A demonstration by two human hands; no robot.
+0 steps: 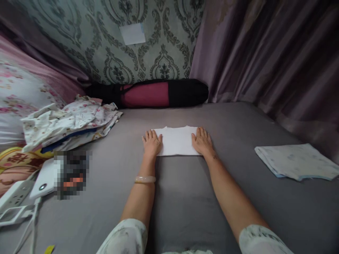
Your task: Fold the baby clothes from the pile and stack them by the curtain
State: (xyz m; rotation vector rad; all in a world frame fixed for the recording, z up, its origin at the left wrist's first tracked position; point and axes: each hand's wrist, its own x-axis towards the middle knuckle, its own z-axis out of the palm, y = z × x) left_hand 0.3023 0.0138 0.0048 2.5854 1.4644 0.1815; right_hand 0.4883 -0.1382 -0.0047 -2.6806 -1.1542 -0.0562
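A white folded cloth [177, 141], which looks like a garment, lies flat on the grey bed sheet [182, 197] in front of me. My left hand [152, 142] rests palm down on its left end, fingers spread. On the right end lies my right hand [202, 141], also flat with its fingers stretched out. Both hands press on the cloth without gripping it. Small raised bumps show along the cloth's far edge. A pale bangle [145, 179] circles my left wrist.
A pile of printed clothes [76, 121] lies at the left. Another folded pale garment [298, 161] is at the right. Nearer left are a white power bank [46, 180], a power strip [16, 193] and cables. A long black-and-red bag [148, 94] lies along the wall.
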